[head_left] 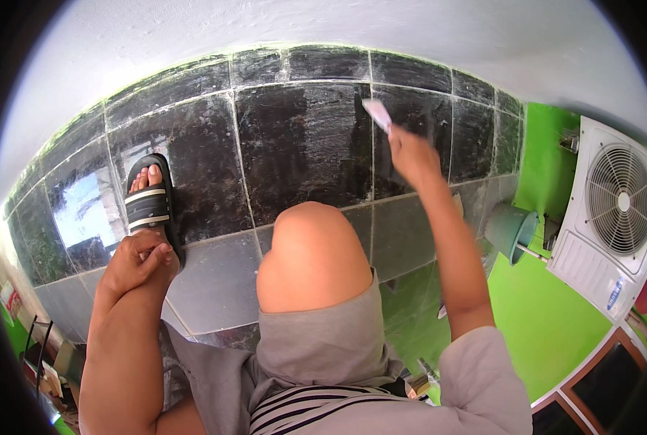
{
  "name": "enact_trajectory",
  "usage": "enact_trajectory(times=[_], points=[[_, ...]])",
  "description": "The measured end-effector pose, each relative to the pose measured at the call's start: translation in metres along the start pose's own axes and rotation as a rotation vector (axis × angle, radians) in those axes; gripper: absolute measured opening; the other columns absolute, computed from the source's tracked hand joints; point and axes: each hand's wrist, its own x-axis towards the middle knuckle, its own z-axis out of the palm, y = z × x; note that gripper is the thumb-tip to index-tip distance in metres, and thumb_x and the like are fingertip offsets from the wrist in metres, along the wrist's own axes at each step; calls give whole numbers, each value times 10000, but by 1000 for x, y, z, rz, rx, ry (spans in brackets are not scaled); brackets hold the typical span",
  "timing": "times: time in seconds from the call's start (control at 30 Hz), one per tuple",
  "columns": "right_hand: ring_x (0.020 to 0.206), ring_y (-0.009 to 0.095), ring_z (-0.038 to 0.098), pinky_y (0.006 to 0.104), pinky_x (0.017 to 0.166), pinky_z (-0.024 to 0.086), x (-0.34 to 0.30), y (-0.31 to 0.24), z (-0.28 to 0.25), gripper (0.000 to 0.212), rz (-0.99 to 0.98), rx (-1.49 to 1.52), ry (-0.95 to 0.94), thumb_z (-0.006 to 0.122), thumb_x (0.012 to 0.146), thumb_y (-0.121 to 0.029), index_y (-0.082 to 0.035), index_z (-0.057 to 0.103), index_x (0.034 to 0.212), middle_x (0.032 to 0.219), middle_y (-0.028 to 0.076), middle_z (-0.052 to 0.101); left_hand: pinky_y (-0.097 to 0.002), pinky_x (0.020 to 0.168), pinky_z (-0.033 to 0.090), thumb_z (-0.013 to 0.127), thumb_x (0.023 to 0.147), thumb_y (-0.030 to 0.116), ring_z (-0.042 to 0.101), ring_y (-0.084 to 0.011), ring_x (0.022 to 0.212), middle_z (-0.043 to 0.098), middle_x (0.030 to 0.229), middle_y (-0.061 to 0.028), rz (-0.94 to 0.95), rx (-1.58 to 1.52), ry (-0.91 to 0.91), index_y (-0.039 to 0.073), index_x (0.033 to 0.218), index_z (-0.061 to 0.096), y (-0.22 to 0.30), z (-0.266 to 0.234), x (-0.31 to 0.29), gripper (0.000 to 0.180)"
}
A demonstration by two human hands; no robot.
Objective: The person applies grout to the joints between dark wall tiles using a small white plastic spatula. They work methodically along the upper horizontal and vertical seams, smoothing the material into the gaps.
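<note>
My right hand (414,159) grips a pale pinkish-white tool (378,114) with a flat, wider end. It is blurred, and I cannot tell whether it is a brush or a scraper. Its end is over the black tiles (301,152), close to a light grout line; contact is unclear. Whitish streaks and scuffs mark those tiles, most densely in the middle. On the left, my left hand (143,255) is closed about my ankle, its fingers curled. Just beyond it, my foot wears a black slide sandal (149,205) with light stripes, set on the tiles.
Grey tiles (214,279) border the black ones on the near side. A white wall (323,22) rises beyond. At right are a green bucket (520,232), a white outdoor air-conditioner unit (606,217) and a green surface (555,326). Assorted items and a dark metal frame (40,348) stand lower left.
</note>
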Motion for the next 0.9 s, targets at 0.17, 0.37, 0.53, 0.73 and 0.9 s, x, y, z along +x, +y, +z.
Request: enact_trajectory(times=[0.17, 0.37, 0.53, 0.73, 0.9], points=[[824, 463, 715, 569, 764, 568, -118, 37, 50, 353, 34, -92, -117, 561, 1045, -342, -266, 672, 1371, 866, 237, 734, -361, 721, 542, 630, 1013, 160, 697, -259, 786, 721, 830, -113, -2, -25, 18, 16, 917, 729, 11, -4, -3, 199], [932, 465, 701, 544, 804, 568, -9, 16, 21, 352, -27, 50, 111, 538, 1051, -359, -228, 689, 1341, 1002, 247, 731, -355, 733, 540, 643, 1011, 173, 694, -254, 784, 720, 830, -107, -57, -10, -59, 28, 912, 732, 10, -6, 9, 197], [1008, 443, 702, 549, 860, 560, 1, 8, -5, 357, -24, 29, 34, 474, 1070, -358, -219, 689, 1319, 1086, 240, 729, -353, 731, 542, 631, 1017, 170, 704, -243, 786, 721, 823, -103, -13, 14, -5, 25, 936, 731, 0, -1, 0, 195], [925, 465, 712, 567, 833, 560, -72, 36, 31, 377, 20, -41, -64, 522, 1050, -376, -239, 668, 1369, 991, 253, 738, -351, 732, 550, 620, 1024, 164, 714, -234, 766, 729, 822, -102, -58, -13, 15, 23, 971, 738, 10, -4, -3, 192], [977, 445, 708, 540, 864, 562, 23, 11, -11, 363, -41, -40, 89, 516, 1054, -362, -222, 684, 1342, 1040, 233, 745, -355, 737, 555, 618, 1026, 160, 718, -229, 773, 736, 833, -99, -28, 26, -40, 26, 982, 749, 5, -2, 10, 192]])
